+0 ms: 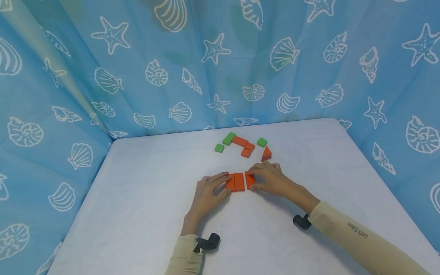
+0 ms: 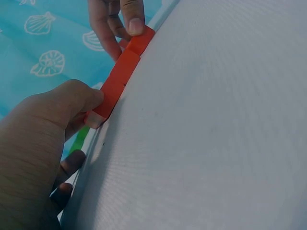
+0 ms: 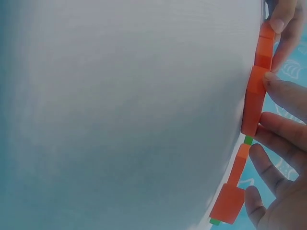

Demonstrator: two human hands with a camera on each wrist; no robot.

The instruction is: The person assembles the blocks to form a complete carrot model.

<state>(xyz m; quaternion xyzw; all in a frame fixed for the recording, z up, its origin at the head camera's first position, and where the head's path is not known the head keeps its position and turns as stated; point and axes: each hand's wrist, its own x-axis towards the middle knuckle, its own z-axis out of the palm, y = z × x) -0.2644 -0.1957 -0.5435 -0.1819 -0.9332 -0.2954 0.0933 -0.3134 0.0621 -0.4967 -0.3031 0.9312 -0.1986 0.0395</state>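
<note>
Three orange-red rectangular blocks lie side by side on the white table. The left block (image 1: pixel 230 184) touches the middle block (image 1: pixel 239 182); a narrow gap separates the right block (image 1: pixel 249 181) from them in the head view. My left hand (image 1: pixel 207 192) pinches the left block, thumb at its near end and forefinger at its far end. On the other side, my right hand (image 1: pixel 271 179) holds the right block between thumb and fingers. Seen from the left wrist, the left thumb (image 2: pixel 91 98) presses the end block (image 2: pixel 112 97). Part of each held block is hidden by fingers.
Beyond the hands lie green blocks (image 1: pixel 228 138), more orange-red blocks (image 1: pixel 240 141) and an orange-red triangular block (image 1: pixel 266 153), near the right hand's fingers. A blue curtain (image 1: pixel 220 76) with shell prints hangs behind the white table (image 1: pixel 148 183). Each wrist wears a black camera (image 1: pixel 208 242).
</note>
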